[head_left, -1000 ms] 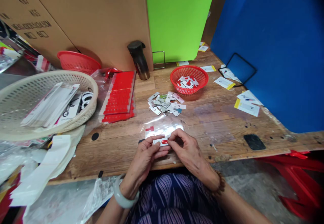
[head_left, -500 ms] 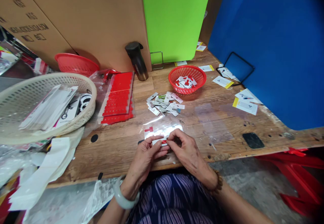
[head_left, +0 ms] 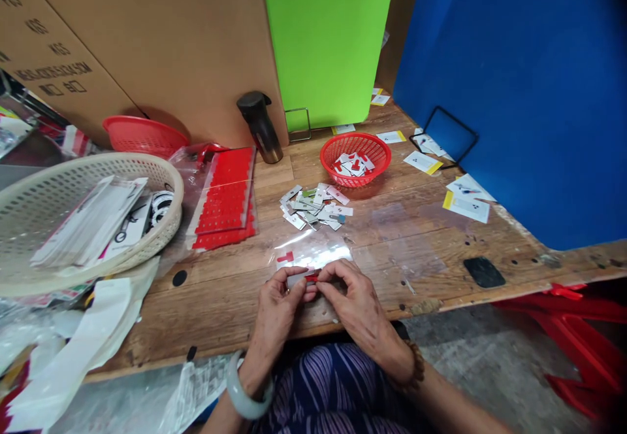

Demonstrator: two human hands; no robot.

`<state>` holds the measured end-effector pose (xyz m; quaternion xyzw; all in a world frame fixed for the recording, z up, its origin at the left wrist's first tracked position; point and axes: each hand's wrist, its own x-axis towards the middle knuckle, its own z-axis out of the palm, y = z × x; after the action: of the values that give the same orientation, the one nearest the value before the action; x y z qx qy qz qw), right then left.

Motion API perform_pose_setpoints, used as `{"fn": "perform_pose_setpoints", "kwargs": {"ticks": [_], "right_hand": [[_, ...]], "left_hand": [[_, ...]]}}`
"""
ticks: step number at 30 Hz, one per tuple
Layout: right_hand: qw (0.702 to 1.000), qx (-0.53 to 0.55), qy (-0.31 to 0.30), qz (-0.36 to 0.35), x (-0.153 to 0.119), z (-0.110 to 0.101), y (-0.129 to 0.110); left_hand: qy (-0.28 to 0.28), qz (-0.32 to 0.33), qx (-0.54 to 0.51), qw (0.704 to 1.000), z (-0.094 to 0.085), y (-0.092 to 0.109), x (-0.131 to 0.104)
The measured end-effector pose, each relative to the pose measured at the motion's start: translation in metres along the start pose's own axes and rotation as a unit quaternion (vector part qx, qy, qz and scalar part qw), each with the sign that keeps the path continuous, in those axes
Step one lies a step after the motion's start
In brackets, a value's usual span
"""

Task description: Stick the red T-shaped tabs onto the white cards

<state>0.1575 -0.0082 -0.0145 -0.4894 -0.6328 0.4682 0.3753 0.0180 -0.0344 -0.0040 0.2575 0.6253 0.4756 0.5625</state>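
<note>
My left hand (head_left: pixel 278 310) pinches a small white card with a red sticker (head_left: pixel 311 278) on it, close to the table's front edge. From the other side, the thumb and forefinger of my right hand (head_left: pixel 360 306) are closed on the right end of the same piece. My fingers hide most of the card. Just beyond my hands lies a clear sheet with a red T-shaped sticker (head_left: pixel 285 257) at its left. Farther off is a loose pile of small white and grey cards (head_left: pixel 313 206). Behind it stands a red basket (head_left: pixel 337 180) holding white cards with red marks.
At left are a large cream basket (head_left: pixel 174 221) of printed cards and red perforated sheets (head_left: pixel 228 189). A dark tumbler (head_left: pixel 264 130) stands by the cardboard box (head_left: pixel 186 42). Green (head_left: pixel 328 42) and blue (head_left: pixel 494 94) boards rise behind; yellow-edged cards (head_left: pixel 467 206) lie at right.
The card in my hands has tilted, so less of its white face shows. My fingers stay closed on it. The whole view has shifted slightly.
</note>
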Motion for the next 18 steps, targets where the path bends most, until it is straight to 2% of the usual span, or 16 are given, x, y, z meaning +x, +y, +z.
{"fn": "perform_pose_setpoints", "kwargs": {"ticks": [2, 8, 18], "right_hand": [[1.0, 0.007, 0.004, -0.004, 0.0005, -0.001, 0.0005], [0.999, 0.025, -0.032, 0.026, 0.0041, -0.0051, -0.0025], [0.999, 0.007, -0.033, 0.04, 0.0081, -0.0028, 0.0052]], "left_hand": [[-0.006, -0.012, -0.004, 1.0, -0.0003, 0.0018, -0.0004], [-0.016, -0.057, -0.044, 0.997, -0.002, 0.0037, -0.0011], [-0.013, -0.073, -0.06, 0.995, -0.0013, 0.0022, -0.0024]]}}
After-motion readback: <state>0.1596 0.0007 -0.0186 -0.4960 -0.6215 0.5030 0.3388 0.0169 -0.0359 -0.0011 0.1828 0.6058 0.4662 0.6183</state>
